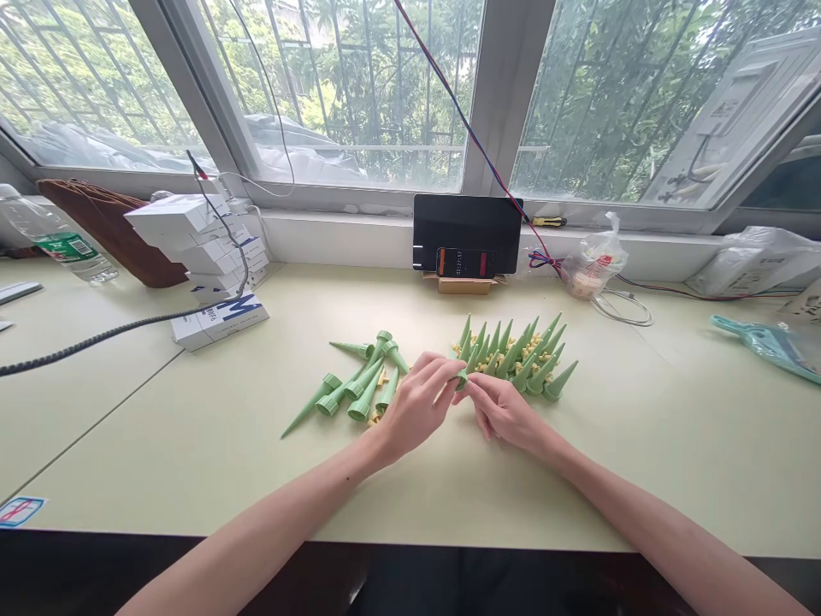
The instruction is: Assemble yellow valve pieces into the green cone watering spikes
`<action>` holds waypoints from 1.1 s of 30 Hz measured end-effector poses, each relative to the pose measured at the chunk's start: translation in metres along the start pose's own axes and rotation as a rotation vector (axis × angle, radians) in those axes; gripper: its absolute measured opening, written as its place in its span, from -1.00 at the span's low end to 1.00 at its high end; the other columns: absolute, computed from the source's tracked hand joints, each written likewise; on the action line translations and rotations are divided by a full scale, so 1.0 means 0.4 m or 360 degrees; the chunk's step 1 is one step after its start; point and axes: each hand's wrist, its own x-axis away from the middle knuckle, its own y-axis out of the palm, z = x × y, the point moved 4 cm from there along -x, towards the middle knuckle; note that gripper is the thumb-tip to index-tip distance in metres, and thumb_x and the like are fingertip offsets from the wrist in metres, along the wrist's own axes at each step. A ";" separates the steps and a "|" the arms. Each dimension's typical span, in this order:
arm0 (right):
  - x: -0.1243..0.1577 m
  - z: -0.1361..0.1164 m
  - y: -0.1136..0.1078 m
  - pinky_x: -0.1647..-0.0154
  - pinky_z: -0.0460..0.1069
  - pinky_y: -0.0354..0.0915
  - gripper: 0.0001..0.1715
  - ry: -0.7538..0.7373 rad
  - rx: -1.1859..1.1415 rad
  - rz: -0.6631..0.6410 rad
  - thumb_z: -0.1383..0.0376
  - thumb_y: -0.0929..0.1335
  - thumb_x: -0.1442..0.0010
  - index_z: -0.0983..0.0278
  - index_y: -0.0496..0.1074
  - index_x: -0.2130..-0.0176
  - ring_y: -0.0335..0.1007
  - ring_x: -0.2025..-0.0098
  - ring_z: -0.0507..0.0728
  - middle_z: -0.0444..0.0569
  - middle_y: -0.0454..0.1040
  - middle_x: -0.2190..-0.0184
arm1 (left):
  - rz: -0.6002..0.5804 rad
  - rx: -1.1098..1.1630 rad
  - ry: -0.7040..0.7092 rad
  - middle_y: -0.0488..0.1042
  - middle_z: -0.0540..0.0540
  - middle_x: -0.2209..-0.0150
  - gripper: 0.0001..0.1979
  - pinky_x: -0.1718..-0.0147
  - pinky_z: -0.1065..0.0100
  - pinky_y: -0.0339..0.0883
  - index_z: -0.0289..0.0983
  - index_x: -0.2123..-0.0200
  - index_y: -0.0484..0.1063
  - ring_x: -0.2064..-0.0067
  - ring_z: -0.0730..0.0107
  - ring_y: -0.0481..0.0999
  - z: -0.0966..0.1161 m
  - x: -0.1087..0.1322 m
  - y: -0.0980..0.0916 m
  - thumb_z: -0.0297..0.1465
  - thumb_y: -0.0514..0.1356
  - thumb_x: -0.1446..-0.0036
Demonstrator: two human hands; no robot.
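My left hand [416,402] and my right hand [504,409] meet at the middle of the pale table [192,445]. Both pinch one green cone-shaped spike [462,377] between their fingertips. To the left lies a loose heap of green spikes [359,385] on their sides, with small yellow bits among them. Just behind my right hand is a denser pile of green spikes [516,355], tips pointing up and away, also with yellow pieces in it.
A black tablet [467,233] with a phone [465,262] leaning on it stands by the window sill. White boxes [198,248] are stacked at the back left beside a water bottle [61,239]. A plastic bag [596,261] and a teal tool [766,342] lie to the right.
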 end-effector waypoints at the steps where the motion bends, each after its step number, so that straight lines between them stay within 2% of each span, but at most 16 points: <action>1: 0.000 0.002 0.001 0.63 -0.10 0.15 -0.51 0.0010 -0.0056 -0.0011 -0.01 0.16 -0.42 0.29 0.43 0.11 0.14 0.75 -0.03 -0.22 0.34 0.71 | -0.0013 0.0020 -0.0004 0.52 -0.10 0.23 -0.71 0.17 0.25 0.43 -0.20 0.00 0.36 0.14 0.28 0.41 0.003 0.003 0.005 -0.59 0.11 -0.26; 6: -0.004 0.015 0.000 0.71 -0.11 0.08 -0.49 0.0049 -0.0206 -0.0021 -0.05 0.20 -0.38 0.29 0.42 0.03 0.12 0.77 -0.02 -0.24 0.30 0.77 | -0.0163 0.0125 -0.0038 0.51 -0.11 0.22 -0.68 0.17 0.24 0.42 -0.21 -0.02 0.35 0.17 0.29 0.42 0.013 0.010 0.021 -0.59 0.12 -0.23; 11: -0.006 0.014 -0.005 0.73 -0.11 0.07 -0.54 0.0069 -0.0292 0.0007 -0.02 0.30 -0.32 0.28 0.44 0.05 0.16 0.76 -0.03 -0.23 0.33 0.71 | -0.0288 0.0295 -0.0159 0.47 -0.13 0.19 -0.59 0.19 0.24 0.42 -0.21 -0.05 0.33 0.18 0.29 0.42 0.018 0.012 0.020 -0.59 0.12 -0.13; 13: -0.007 0.013 -0.008 0.73 -0.11 0.08 -0.57 0.0057 -0.0302 0.0024 -0.01 0.32 -0.31 0.28 0.43 0.07 0.17 0.76 -0.05 -0.18 0.42 0.59 | -0.0254 0.0395 -0.0227 0.45 -0.13 0.16 -0.61 0.21 0.26 0.43 -0.21 -0.04 0.33 0.20 0.32 0.43 0.014 0.011 0.017 -0.57 0.14 -0.13; 16: -0.006 0.016 -0.013 0.72 -0.10 0.14 -0.60 0.0057 -0.0250 0.0066 0.02 0.33 -0.29 0.28 0.39 0.07 0.22 0.73 -0.08 -0.05 0.53 0.31 | -0.0096 0.0466 -0.0419 0.43 -0.12 0.17 -0.73 0.24 0.30 0.45 -0.23 0.03 0.35 0.22 0.37 0.46 -0.001 0.008 0.011 -0.51 0.14 -0.18; 19: 0.000 0.020 -0.015 0.68 -0.09 0.22 -0.60 0.0092 -0.0131 0.0086 0.04 0.34 -0.29 0.27 0.35 0.04 0.26 0.69 -0.08 0.04 0.51 0.14 | 0.0055 0.0499 -0.0719 0.42 -0.09 0.24 -0.85 0.30 0.37 0.45 -0.24 0.10 0.34 0.24 0.40 0.48 -0.024 0.011 0.008 -0.42 0.12 -0.25; 21: 0.004 0.018 -0.014 0.66 -0.08 0.25 -0.61 0.0101 -0.0051 0.0064 0.06 0.34 -0.28 0.26 0.35 0.03 0.27 0.65 -0.06 0.06 0.49 0.10 | 0.0072 0.0566 -0.0910 0.42 -0.06 0.28 -0.85 0.38 0.42 0.43 -0.24 0.12 0.34 0.29 0.42 0.49 -0.036 0.015 0.010 -0.35 0.13 -0.27; 22: 0.006 0.015 -0.012 0.66 -0.07 0.26 -0.62 0.0094 -0.0009 0.0048 0.06 0.34 -0.28 0.26 0.35 0.04 0.28 0.64 -0.05 0.05 0.49 0.12 | 0.0064 0.0618 -0.0989 0.41 -0.06 0.29 -0.83 0.44 0.44 0.41 -0.25 0.12 0.33 0.32 0.43 0.49 -0.041 0.017 0.012 -0.30 0.13 -0.27; 24: 0.009 0.008 -0.010 0.64 -0.07 0.24 -0.65 0.0066 0.0091 0.0019 0.07 0.33 -0.29 0.25 0.36 0.06 0.26 0.64 -0.02 -0.04 0.50 0.32 | 0.0035 0.0728 -0.1103 0.41 -0.06 0.28 -0.78 0.54 0.48 0.34 -0.25 0.12 0.34 0.40 0.47 0.47 -0.047 0.021 0.016 -0.23 0.15 -0.26; 27: 0.010 -0.001 -0.008 0.62 -0.07 0.18 -0.68 0.0005 0.0249 0.0015 0.11 0.34 -0.29 0.27 0.37 0.06 0.18 0.67 0.00 -0.23 0.29 0.63 | -0.0038 0.0794 -0.1146 0.43 -0.05 0.30 -0.75 0.58 0.50 0.29 -0.26 0.17 0.37 0.48 0.54 0.40 -0.049 0.023 0.020 -0.19 0.15 -0.26; 29: 0.008 -0.006 -0.009 0.62 -0.07 0.12 -0.68 -0.0036 0.0327 0.0032 0.14 0.35 -0.27 0.29 0.38 0.06 0.12 0.66 0.00 -0.27 0.19 0.67 | -0.0082 0.0765 -0.1120 0.44 -0.05 0.32 -0.76 0.56 0.49 0.29 -0.27 0.22 0.40 0.48 0.53 0.39 -0.046 0.022 0.021 -0.19 0.15 -0.26; 33: 0.004 -0.011 -0.013 0.61 -0.08 0.06 -0.69 -0.0140 0.0438 0.0101 0.19 0.39 -0.22 0.31 0.40 0.09 0.05 0.62 -0.02 -0.25 0.21 0.61 | -0.0121 0.0712 -0.1026 0.44 -0.07 0.32 -0.75 0.52 0.47 0.33 -0.28 0.29 0.42 0.42 0.48 0.43 -0.036 0.017 0.019 -0.21 0.13 -0.28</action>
